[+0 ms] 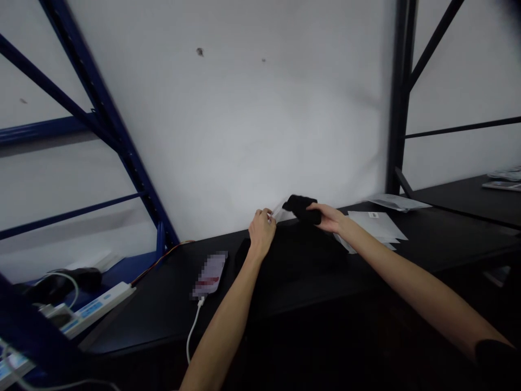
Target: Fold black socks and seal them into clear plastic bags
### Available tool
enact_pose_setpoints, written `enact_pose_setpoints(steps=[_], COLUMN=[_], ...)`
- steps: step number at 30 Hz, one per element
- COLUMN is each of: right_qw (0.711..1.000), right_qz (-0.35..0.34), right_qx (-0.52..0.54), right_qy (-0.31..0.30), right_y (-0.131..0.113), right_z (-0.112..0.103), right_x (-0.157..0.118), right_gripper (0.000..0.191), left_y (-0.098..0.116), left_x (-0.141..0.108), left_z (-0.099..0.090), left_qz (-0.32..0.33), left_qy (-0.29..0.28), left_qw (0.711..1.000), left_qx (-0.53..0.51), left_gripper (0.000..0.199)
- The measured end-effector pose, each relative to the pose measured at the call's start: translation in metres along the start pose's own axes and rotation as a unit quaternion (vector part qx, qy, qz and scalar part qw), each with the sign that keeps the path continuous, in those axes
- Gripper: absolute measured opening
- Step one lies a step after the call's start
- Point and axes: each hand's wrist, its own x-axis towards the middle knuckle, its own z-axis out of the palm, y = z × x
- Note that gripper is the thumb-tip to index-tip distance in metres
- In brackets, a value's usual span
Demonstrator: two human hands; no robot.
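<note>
My right hand (329, 218) grips a black bundle that looks like folded cloth (301, 208), thumb on top, held above the back of the black shelf. To its left, my left hand (262, 231) has its fingers closed on a thin, whitish, see-through plastic bag (279, 209). The bag's far end meets the left end of the black cloth; whether the cloth is inside it I cannot tell. Beneath both hands lies a dark heap (297, 250) that blends into the shelf top, its outline hard to make out.
A phone (211, 274) on a white cable lies left of my left arm. Flat white packets (376, 225) and another packet (396, 202) lie to the right. Blue rack posts (109, 119) and a power strip (97, 307) stand left; a black post (399, 98) rises right. A white wall closes the back.
</note>
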Motion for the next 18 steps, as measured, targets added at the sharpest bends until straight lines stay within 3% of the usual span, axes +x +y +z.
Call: enact_pose_setpoints(steps=[2,4,7,13,18], right_qw=[0.997,0.994,0.997,0.996,0.986], right_qz=[-0.062,-0.081,-0.042,0.067,0.05], right_qx=[0.047,0.072,0.064,-0.024,-0.127], right_qy=[-0.006,-0.007,0.0,0.051,0.091], right_y=[-0.004,-0.002,0.009,0.03,0.041], right_z=[0.002,0.006,0.01,0.003,-0.003], right_x=[-0.003,-0.004,-0.003,0.007,0.013], right_gripper=[0.021,0.021,0.018,0.015,0.011], left_y=[0.004,0.009,0.013,0.009,0.004], left_x=[-0.003,-0.007,-0.01,-0.006,-0.005], left_z=[0.004,0.011,0.022,0.021,0.018], left_qz=[0.011,0.017,0.003,-0.034,-0.035], left_qy=[-0.019,-0.05,-0.089,-0.069,-0.037], left_qw=[1.0,0.998,0.993,0.992,0.992], left_qx=[-0.019,-0.043,-0.072,-0.098,-0.117], left_gripper=[0.022,0.021,0.022,0.023,0.028])
